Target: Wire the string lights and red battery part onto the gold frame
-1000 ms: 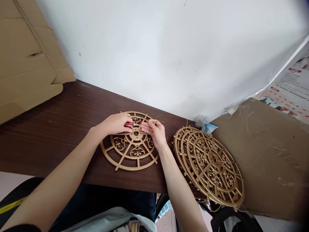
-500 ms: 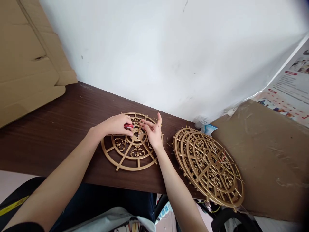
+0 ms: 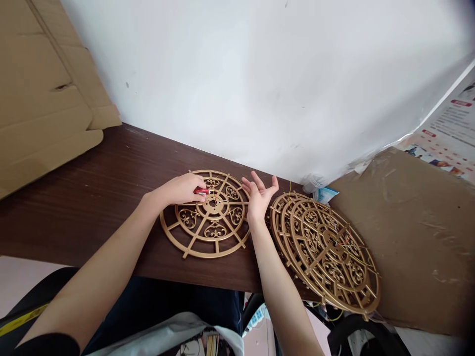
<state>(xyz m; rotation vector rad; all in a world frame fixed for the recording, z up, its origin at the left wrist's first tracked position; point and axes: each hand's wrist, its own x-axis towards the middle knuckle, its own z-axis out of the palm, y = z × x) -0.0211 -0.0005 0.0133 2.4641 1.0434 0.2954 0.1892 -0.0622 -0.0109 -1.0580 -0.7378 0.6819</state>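
Observation:
A round gold openwork frame [image 3: 217, 231] with scrollwork panels lies flat on the brown table. Over its upper left part, my left hand [image 3: 185, 189] is closed around a small red object [image 3: 201, 191] whose kind I cannot make out. Thin wires [image 3: 214, 197] show at the frame's centre ring, beside the red object. Above the right rim, my right hand [image 3: 260, 198] is open, fingers spread, with nothing visible in it. Further right, a stack of similar gold frames [image 3: 326, 247] leans across the table edge, with yellow and red wires on top.
A cardboard sheet [image 3: 44, 99] stands at the left of the table [image 3: 111, 168]. Brown cardboard [image 3: 411, 237] rises behind the stack at right. A clear plastic item [image 3: 312, 183] and a blue-white packet [image 3: 326, 195] lie by the white wall [image 3: 237, 89].
My right hand has moved right, away from the centre of the frame, and its fingers have spread. My left hand still holds the red object near the centre ring.

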